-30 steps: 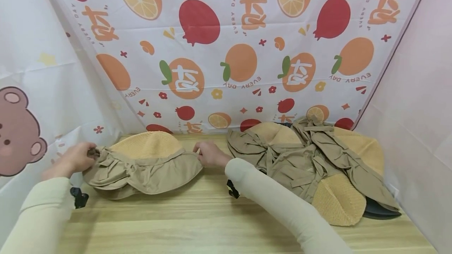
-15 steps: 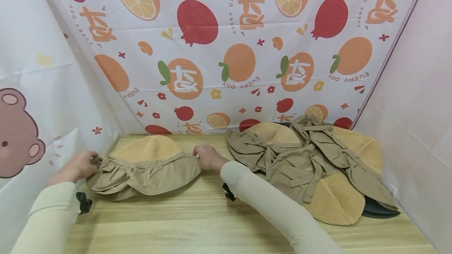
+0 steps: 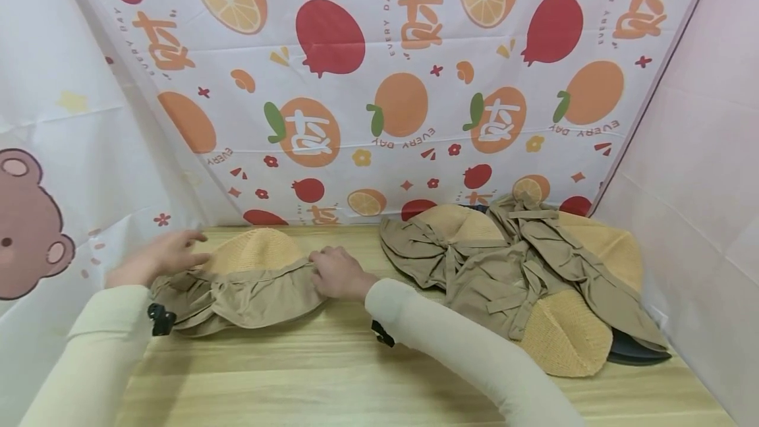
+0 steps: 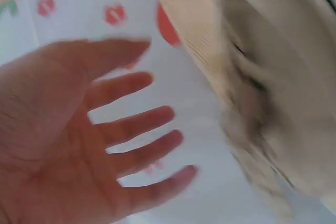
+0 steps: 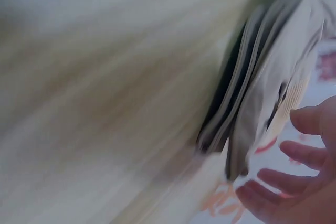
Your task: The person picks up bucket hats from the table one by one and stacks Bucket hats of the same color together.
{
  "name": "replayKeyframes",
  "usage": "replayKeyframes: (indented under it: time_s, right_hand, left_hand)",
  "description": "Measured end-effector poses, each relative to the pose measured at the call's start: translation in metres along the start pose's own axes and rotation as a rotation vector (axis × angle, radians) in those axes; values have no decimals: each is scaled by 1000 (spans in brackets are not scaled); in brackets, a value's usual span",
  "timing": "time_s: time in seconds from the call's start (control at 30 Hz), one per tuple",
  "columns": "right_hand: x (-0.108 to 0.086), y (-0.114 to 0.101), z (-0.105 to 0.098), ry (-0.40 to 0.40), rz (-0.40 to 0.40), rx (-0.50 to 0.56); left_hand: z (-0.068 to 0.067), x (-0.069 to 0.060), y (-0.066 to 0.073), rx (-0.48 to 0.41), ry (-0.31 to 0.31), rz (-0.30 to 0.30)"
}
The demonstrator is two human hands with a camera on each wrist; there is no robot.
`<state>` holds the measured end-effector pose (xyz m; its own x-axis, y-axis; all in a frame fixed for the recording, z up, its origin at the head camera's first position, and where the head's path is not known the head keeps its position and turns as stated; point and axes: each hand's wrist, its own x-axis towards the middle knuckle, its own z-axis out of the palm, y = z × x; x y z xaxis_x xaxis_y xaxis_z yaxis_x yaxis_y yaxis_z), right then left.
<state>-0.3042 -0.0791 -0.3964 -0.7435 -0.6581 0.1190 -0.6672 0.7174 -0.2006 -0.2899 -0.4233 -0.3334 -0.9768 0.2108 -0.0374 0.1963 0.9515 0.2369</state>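
Note:
A sun hat (image 3: 255, 252) with a straw-coloured knitted crown and a khaki cloth brim lies at the left of the table. In the right wrist view several brim layers (image 5: 262, 72) lie against one another. My left hand (image 3: 166, 257) is over the hat's left side, blurred in the head view. The left wrist view shows its fingers (image 4: 144, 119) spread, apart from the cloth. My right hand (image 3: 340, 274) is by the brim's right end. Its fingers (image 5: 289, 182) are parted and loosely bent, with nothing pinched between them.
A pile of similar khaki and straw hats (image 3: 504, 269) covers the right of the wooden table (image 3: 308, 374), with a dark brim (image 3: 637, 348) beneath. A fruit-print cloth (image 3: 403, 176) stands behind, and white sheets (image 3: 700, 216) close both sides.
My left hand lets go of the hat's left edge and moves right over it, fingers spreading. The right hand shifts slightly left and loosens from the brim. The hat pile stays put.

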Motion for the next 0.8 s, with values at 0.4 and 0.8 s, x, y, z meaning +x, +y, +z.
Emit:
replayKeyframes:
  time_s: [0.4, 0.8]
  right_hand:
    - [-11, -25, 13, -151, -20, -38]
    - [-10, -22, 19, -201, 29, -29]
  left_hand:
    - [19, 20, 52, -207, -370, -133]
    - [30, 24, 49, -221, -372, -149]
